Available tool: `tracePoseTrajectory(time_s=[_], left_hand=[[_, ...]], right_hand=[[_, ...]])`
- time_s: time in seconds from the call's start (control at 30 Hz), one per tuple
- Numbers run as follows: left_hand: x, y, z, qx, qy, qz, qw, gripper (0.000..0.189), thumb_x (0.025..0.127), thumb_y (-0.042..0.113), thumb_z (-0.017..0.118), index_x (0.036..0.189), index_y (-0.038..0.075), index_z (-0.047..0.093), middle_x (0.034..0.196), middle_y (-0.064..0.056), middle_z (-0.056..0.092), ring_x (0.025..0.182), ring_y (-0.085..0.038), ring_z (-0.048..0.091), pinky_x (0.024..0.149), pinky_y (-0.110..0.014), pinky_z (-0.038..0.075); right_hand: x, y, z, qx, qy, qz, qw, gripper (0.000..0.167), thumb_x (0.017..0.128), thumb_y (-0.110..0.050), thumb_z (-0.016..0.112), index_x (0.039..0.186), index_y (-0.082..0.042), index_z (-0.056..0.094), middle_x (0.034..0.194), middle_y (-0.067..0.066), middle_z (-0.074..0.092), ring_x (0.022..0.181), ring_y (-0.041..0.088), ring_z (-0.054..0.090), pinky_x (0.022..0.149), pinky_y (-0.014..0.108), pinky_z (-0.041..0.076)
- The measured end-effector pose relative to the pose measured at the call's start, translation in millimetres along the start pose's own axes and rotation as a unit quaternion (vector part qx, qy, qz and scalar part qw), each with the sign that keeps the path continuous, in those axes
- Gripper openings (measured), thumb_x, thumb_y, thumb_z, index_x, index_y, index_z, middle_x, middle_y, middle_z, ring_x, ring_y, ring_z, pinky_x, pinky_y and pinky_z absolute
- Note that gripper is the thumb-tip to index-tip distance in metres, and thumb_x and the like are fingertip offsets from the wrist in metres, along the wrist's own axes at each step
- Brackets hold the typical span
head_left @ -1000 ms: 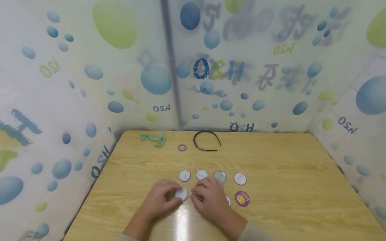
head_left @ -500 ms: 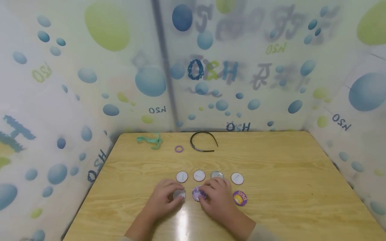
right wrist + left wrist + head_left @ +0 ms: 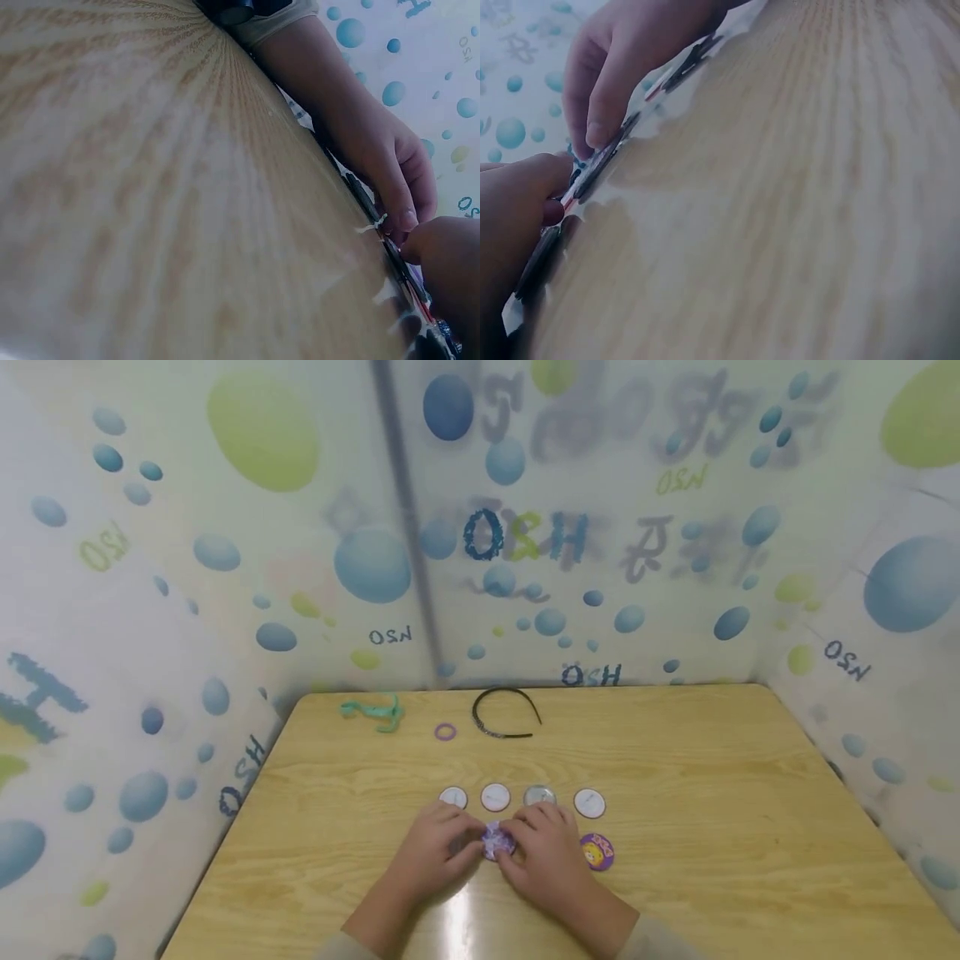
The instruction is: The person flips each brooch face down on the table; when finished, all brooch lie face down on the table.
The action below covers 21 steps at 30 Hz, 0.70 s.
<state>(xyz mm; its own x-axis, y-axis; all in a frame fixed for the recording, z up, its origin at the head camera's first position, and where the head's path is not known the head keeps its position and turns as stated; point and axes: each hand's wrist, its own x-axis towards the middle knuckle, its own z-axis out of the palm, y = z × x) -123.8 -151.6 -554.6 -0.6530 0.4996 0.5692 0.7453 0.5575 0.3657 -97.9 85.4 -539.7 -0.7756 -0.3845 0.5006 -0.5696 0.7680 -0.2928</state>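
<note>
In the head view a purple patterned round button badge (image 3: 497, 842) lies on the table between my hands. My left hand (image 3: 438, 852) holds its left edge between thumb and forefinger. From the other side my right hand (image 3: 546, 856) pinches the right edge. The left wrist view shows the right hand's fingers (image 3: 604, 112) reaching down to the badge, its edge seen side-on. In the right wrist view the left hand (image 3: 386, 161) comes close to the right hand (image 3: 454, 262). What lies under the palms is hidden.
Behind the hands is a row of face-down badges: white ones (image 3: 453, 797), (image 3: 495, 797), (image 3: 589, 803) and a silver one (image 3: 539, 796). A purple cartoon badge (image 3: 597, 852) lies right. Farther back are a green claw-shaped item (image 3: 375, 710), a purple ring (image 3: 445, 732) and a black headband (image 3: 480, 718).
My left hand has left the white badge and moved right to the purple patterned one, covering where the white badge lay. The right hand shifted right, uncovering the purple badge, and still holds it.
</note>
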Motion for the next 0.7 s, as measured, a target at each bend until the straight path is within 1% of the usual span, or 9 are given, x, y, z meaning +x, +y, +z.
tracePoseTrajectory(time_s=[0.2,0.3,0.43,0.5,0.7], left_hand=[[-4.2,1.4,-0.3,-0.019,0.0,-0.014,0.9997,0.023,0.091,0.029,0.082,0.113,0.022,0.078,0.104,0.012,0.071,0.095,-0.008,0.059,0.086,-0.033,0.05],[-4.1,3.7,-1.1,-0.02,-0.004,-0.028,0.9994,0.025,0.091,0.03,0.083,0.115,0.021,0.078,0.105,0.012,0.071,0.096,-0.008,0.059,0.087,-0.033,0.05],[-6.2,6.8,-0.9,-0.019,-0.006,-0.042,0.9989,0.028,0.091,0.034,0.083,0.116,0.021,0.078,0.106,0.012,0.071,0.097,-0.007,0.058,0.088,-0.033,0.049],[-6.9,7.0,-0.2,-0.016,-0.007,-0.043,0.9989,0.032,0.09,0.037,0.084,0.117,0.021,0.077,0.107,0.012,0.07,0.097,-0.007,0.057,0.087,-0.034,0.049],[-5.2,6.3,-0.8,0.001,-0.034,-0.059,0.9977,0.045,0.083,0.044,0.088,0.12,0.022,0.076,0.109,0.013,0.068,0.1,-0.006,0.055,0.09,-0.034,0.048]], right_hand=[[-1.8,-0.2,4.4,0.008,-0.031,0.02,0.9993,0.04,0.088,-0.046,0.083,0.116,-0.018,0.08,0.107,-0.004,0.067,0.106,0.02,0.054,0.099,0.049,0.044],[-2.1,0.2,5.9,0.005,-0.039,0.03,0.9988,0.046,0.088,-0.048,0.081,0.12,-0.016,0.079,0.108,-0.004,0.066,0.106,0.02,0.053,0.1,0.049,0.043],[-2.6,-1.2,6.2,0.006,-0.048,0.035,0.9982,0.048,0.088,-0.05,0.08,0.12,-0.015,0.079,0.108,-0.004,0.065,0.106,0.02,0.051,0.099,0.048,0.042],[-2.5,-1.3,6.3,0.006,-0.053,0.037,0.9979,0.049,0.088,-0.052,0.079,0.121,-0.015,0.079,0.108,-0.003,0.064,0.107,0.02,0.051,0.1,0.048,0.042],[-0.8,-0.2,6.0,-0.001,-0.065,0.043,0.997,0.055,0.089,-0.056,0.078,0.123,-0.013,0.078,0.111,-0.003,0.064,0.108,0.019,0.049,0.1,0.047,0.041]])
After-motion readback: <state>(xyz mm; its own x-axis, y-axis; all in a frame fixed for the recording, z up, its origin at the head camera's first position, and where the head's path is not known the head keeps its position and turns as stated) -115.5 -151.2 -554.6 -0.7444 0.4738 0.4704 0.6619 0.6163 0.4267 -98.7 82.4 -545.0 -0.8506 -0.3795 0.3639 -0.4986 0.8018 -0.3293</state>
